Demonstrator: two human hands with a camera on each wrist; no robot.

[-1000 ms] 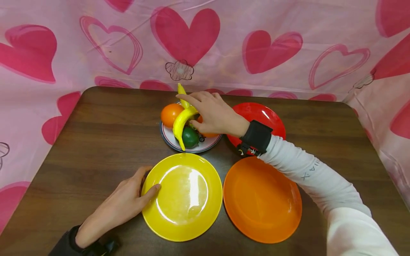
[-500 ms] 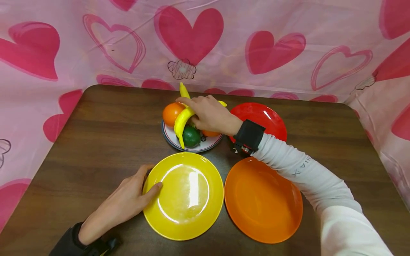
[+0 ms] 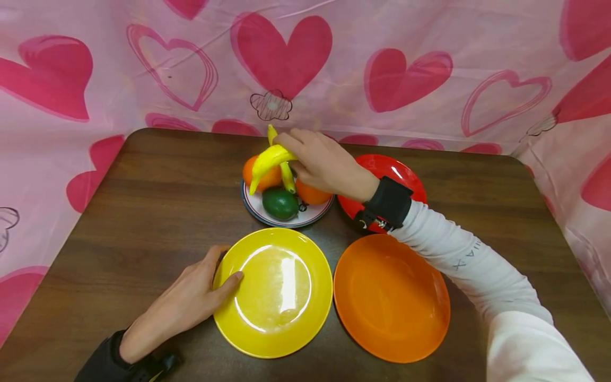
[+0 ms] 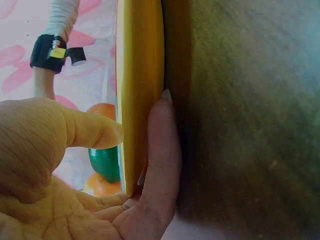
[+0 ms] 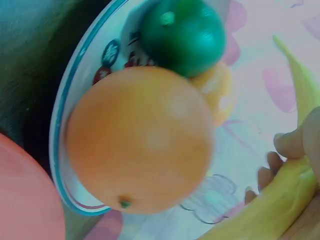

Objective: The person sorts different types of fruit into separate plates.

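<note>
My right hand (image 3: 324,162) grips a yellow banana (image 3: 269,162) above the patterned white plate (image 3: 258,212) at the back; one end points left and down. A second banana (image 3: 288,178) shows behind the held one, partly covered by it and the hand. Under them sit an orange (image 3: 248,172), another orange (image 3: 312,192) and a dark green avocado-like fruit (image 3: 280,204). My left hand (image 3: 186,292) pinches the left rim of the yellow plate (image 3: 274,339), with the thumb (image 4: 97,129) over the rim and a finger (image 4: 162,150) along its underside.
A red plate (image 3: 415,185) stands at the back right, partly under my right forearm. Next to the yellow plate lies an orange plate (image 3: 391,307). The brown wooden table (image 3: 143,212) ends at a pink heart-patterned curtain (image 3: 348,63).
My right hand has raised and turned the gripped banana; its end has swung up and left, uncovering the green fruit. The left hand stays at the yellow plate.
</note>
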